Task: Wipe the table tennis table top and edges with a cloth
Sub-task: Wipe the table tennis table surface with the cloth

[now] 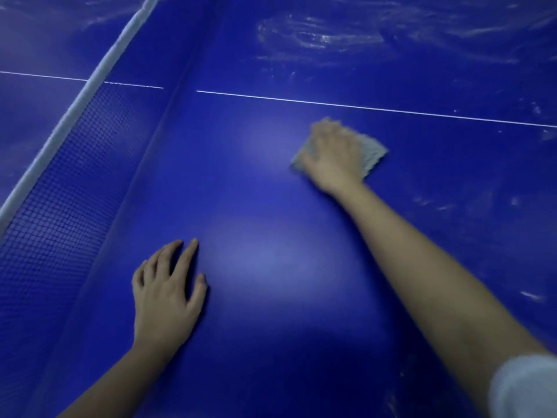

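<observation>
The blue table tennis table top (271, 206) fills the view. My right hand (333, 155) presses flat on a grey cloth (372, 155) on the table, just this side of the white centre line (361, 107). The hand is blurred and covers most of the cloth. My left hand (168, 285) rests flat on the table near the net, fingers spread, holding nothing.
The net (60, 188) with its white top band (99, 70) runs diagonally along the left. Whitish wet streaks (316, 34) and smears lie on the far and right parts of the surface. A white sleeve (524, 387) shows at the bottom right.
</observation>
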`<act>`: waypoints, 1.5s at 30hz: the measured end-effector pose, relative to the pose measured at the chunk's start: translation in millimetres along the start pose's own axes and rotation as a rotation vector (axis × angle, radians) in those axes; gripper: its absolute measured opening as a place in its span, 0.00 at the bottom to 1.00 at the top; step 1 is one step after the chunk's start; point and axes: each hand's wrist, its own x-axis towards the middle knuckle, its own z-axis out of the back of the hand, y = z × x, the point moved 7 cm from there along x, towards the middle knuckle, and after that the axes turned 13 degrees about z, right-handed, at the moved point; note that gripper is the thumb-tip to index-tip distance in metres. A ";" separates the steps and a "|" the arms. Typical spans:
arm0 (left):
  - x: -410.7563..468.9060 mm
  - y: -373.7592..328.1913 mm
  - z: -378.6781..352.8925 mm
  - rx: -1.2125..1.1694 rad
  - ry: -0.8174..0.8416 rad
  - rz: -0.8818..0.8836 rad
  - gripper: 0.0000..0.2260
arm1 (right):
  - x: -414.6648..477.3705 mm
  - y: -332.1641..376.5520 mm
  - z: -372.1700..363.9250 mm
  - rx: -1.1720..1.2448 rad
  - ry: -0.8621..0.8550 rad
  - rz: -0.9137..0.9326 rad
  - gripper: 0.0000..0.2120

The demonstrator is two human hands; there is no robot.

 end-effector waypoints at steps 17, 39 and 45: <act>-0.1 0.5 -2.4 -0.028 -0.041 -0.026 0.28 | -134.1 -182.1 27.0 -0.004 0.035 -0.443 0.27; 1.0 -0.5 -5.0 -0.095 -0.093 -0.086 0.25 | -304.8 -59.4 30.6 0.025 0.044 -0.615 0.29; -2.5 -3.3 -0.9 -0.124 -0.124 -0.161 0.18 | -390.0 156.7 15.1 0.116 0.128 -0.052 0.31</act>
